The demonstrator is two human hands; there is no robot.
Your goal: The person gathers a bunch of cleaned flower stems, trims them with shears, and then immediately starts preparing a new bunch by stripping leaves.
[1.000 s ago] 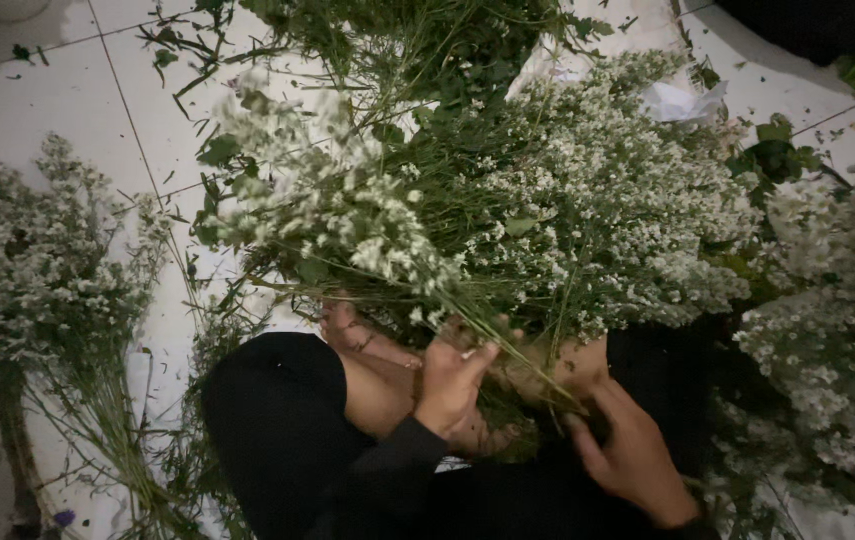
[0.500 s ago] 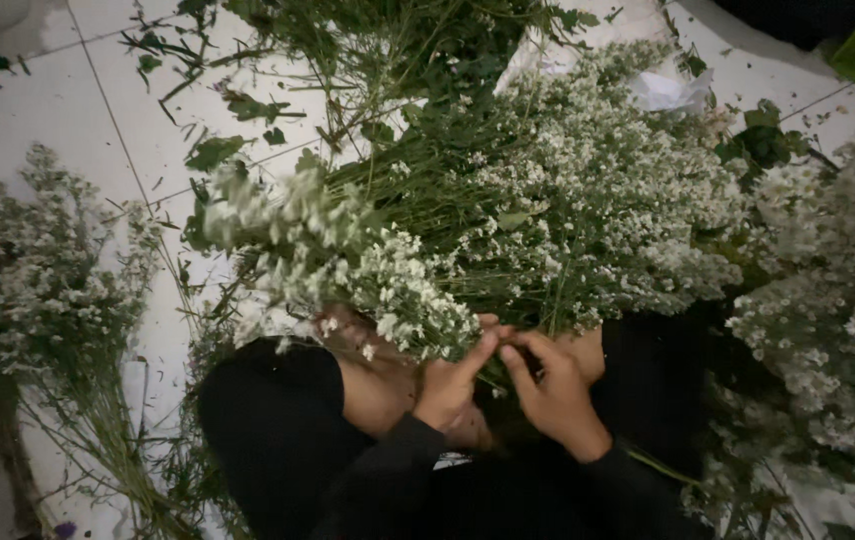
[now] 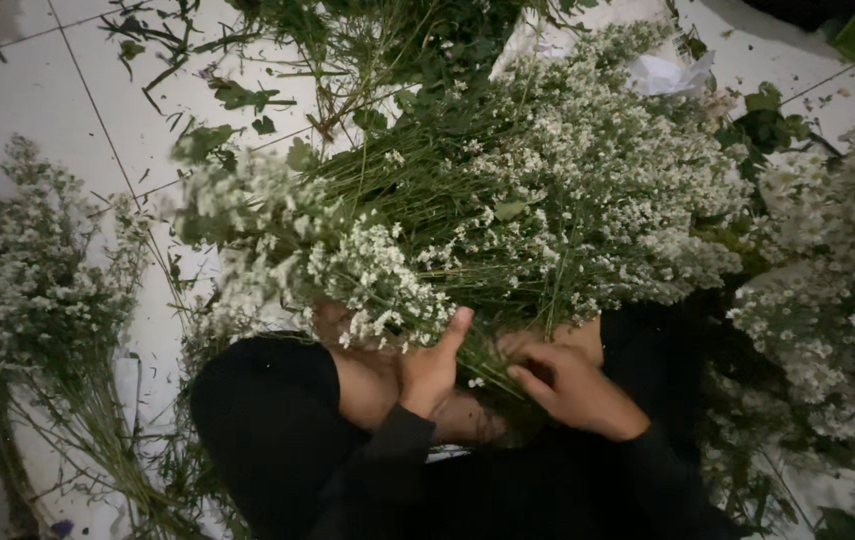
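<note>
A: Hands, status? The right hand (image 3: 573, 385) has come in from the side within the last second and now curls on the stems (image 3: 493, 365), beside the left hand (image 3: 430, 368), clamped on them too.
B: Bunch of small white flowers (image 3: 508, 210)?
A: Over the lap, more gathered; loose bunches (image 3: 28, 270) on the tiled floor (image 3: 58, 90).

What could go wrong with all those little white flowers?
The left hand and right hand work at thin green stems under a big white flower bunch; stems might snap or blossoms shed. Loose leaves and a second bunch lie on the tiled floor, easy to crush.
</note>
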